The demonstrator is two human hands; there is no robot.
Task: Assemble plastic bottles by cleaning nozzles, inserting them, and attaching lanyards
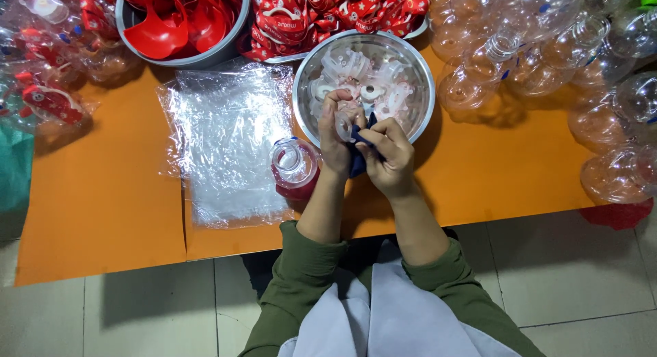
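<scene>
A small clear plastic ring [344,126] is pinched in the left hand [335,139] just above the steel bowl [421,73], while the right hand [389,155] presses a dark blue cloth [358,159] against it.

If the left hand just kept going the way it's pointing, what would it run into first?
Most likely the steel bowl of white plastic rings. The left hand points away from the body, its fingertips already over the bowl's near rim, holding a small clear piece. Height above the rim is hard to judge.
</scene>
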